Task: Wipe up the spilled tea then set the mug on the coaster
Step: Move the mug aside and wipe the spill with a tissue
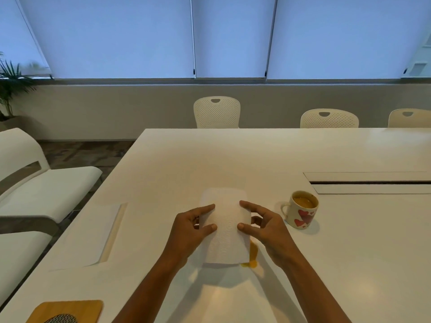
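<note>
A white paper towel is held flat above the white table. My left hand pinches its left edge and my right hand pinches its right edge. An orange-yellow tea spill shows on the table under the towel's lower right corner; the rest of it is hidden by the towel. A white mug with red hearts, with tea in it, stands upright to the right of my right hand. A wooden coaster lies at the table's near left corner.
A dark woven item rests on the coaster's near edge. A cable slot with flaps is cut into the table at right, and a closed flap at left. White chairs line the far side and the left side.
</note>
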